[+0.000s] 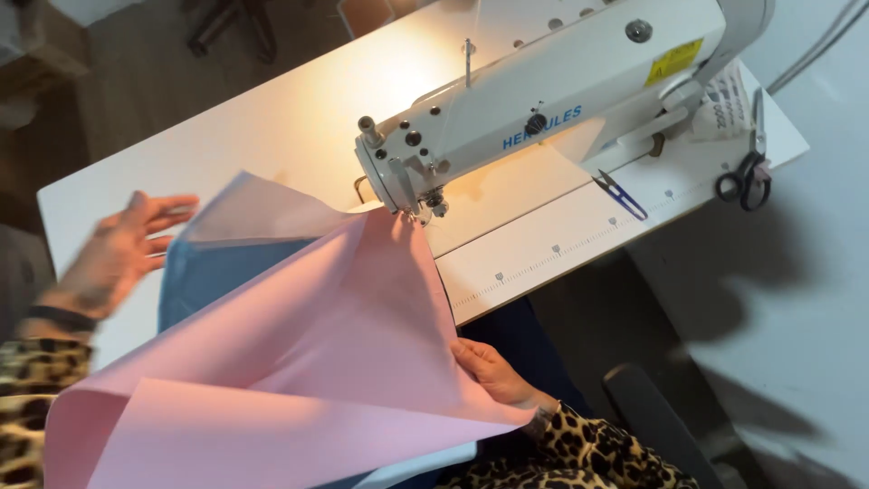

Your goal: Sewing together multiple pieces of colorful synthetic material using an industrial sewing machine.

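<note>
A large pink sheet of fabric (308, 353) lies folded over a blue piece (204, 276) on the white sewing table (226, 127). Its far corner reaches the needle area of the white sewing machine (543, 100). My right hand (489, 371) grips the pink fabric's near right edge. My left hand (122, 249) hovers blurred at the left, fingers spread, just beside the fabric's pale upper fold and holding nothing. Both sleeves are leopard print.
Small blue-handled thread snips (620, 195) lie on the table right of the needle. Black scissors (747, 177) rest near the far right edge. A ruler strip (561, 249) runs along the table's front edge. Below is dark floor and a black chair part (652, 417).
</note>
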